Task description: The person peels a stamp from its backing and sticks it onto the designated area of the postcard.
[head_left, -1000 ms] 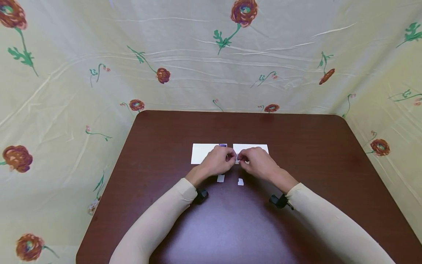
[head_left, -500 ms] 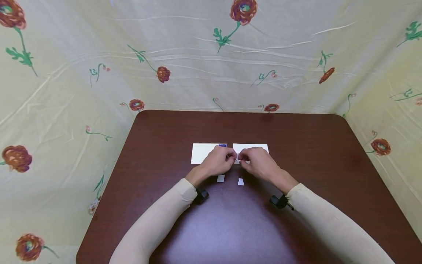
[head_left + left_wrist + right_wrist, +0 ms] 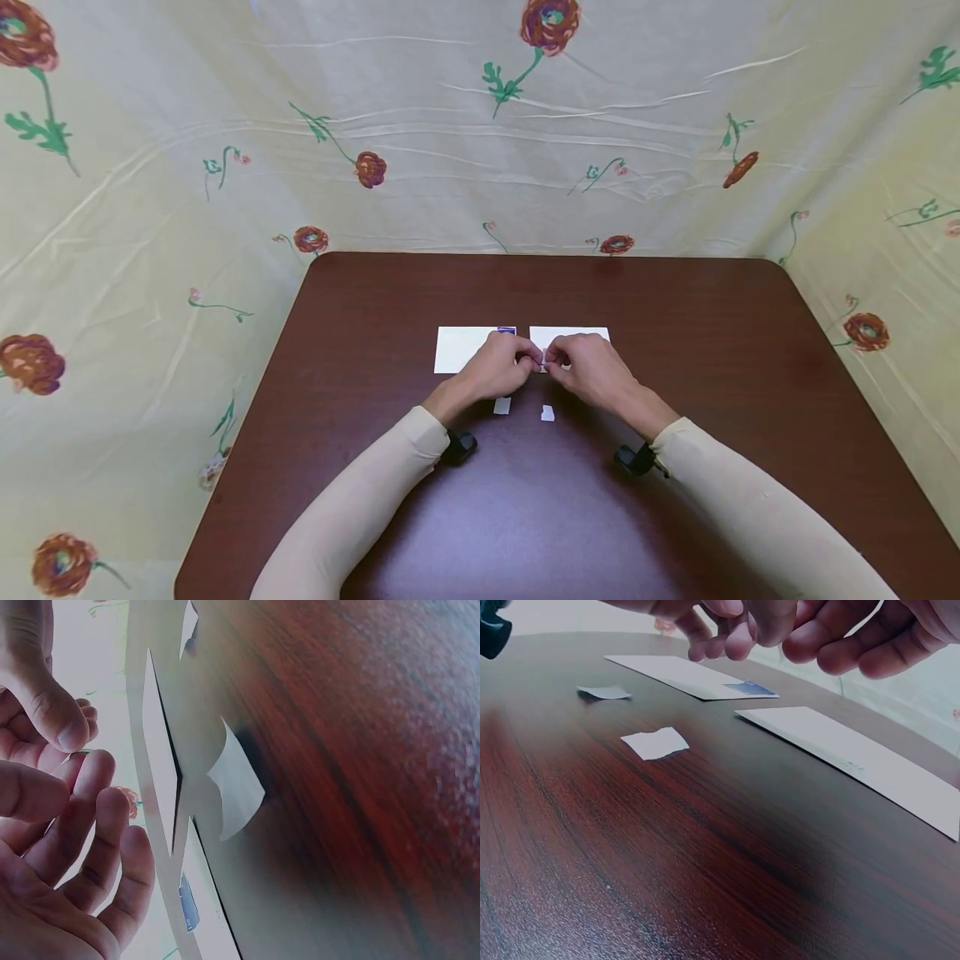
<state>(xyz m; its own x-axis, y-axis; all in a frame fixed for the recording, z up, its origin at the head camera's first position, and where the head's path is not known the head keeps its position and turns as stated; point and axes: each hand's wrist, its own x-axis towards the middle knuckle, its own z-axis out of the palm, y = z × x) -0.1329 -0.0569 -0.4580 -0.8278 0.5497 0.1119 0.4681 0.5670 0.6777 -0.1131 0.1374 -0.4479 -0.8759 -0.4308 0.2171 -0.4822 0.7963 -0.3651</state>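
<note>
My left hand (image 3: 498, 364) and right hand (image 3: 592, 368) meet fingertip to fingertip just above the near left corner of the right white envelope (image 3: 577, 332). Thumbs and index fingers of both pinch a small thin piece of paper (image 3: 79, 752); only its edge shows, and its kind is mostly hidden. Left of it lies another white envelope (image 3: 459, 346), bearing a blue stamp (image 3: 750, 688) at its far right corner. In the right wrist view, the left hand (image 3: 716, 622) and right hand (image 3: 870, 637) hang over the envelopes.
Two small white paper scraps, a left one (image 3: 502, 406) and a right one (image 3: 548, 413), lie on the brown table (image 3: 525, 500) nearer the body. Their edges curl up slightly. A flowered curtain (image 3: 420, 100) surrounds the table's far and side edges.
Both hands stay over the same spot. The left fingertips have shifted slightly right, and a whitish edge shows a bit more between the fingertips. Envelopes and scraps have not moved.
</note>
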